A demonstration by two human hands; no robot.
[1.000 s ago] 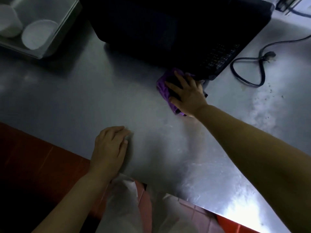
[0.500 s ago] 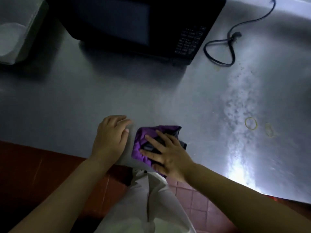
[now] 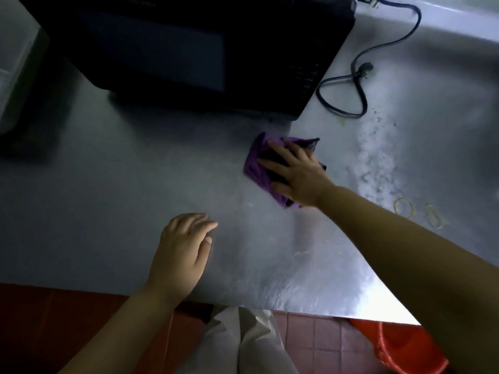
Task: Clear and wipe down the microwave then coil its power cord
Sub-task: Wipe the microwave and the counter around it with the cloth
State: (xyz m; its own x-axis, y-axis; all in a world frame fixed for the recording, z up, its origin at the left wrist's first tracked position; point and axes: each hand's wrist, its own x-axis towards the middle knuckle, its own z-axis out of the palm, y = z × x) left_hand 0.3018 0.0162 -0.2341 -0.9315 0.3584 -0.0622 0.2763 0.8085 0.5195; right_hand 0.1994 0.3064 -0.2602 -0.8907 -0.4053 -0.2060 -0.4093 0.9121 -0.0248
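The cloth [image 3: 255,168] is shown pressed flat on the counter [image 3: 108,198] under the spread fingers of the right hand [image 3: 297,175], just in front of the microwave [image 3: 189,49]; half a second earlier it was held at the near edge, so another outward wiping stroke is judged under way. The left hand [image 3: 179,255] rests on the counter, loosely curled and empty. The cord [image 3: 348,85] lies uncoiled beside the microwave, and coiling is not yet begun.

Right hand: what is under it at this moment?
The right hand lies flat with spread fingers on a purple cloth, pressing it onto the steel counter. The cloth's middle and the counter beneath it are covered, so their state cannot be seen.
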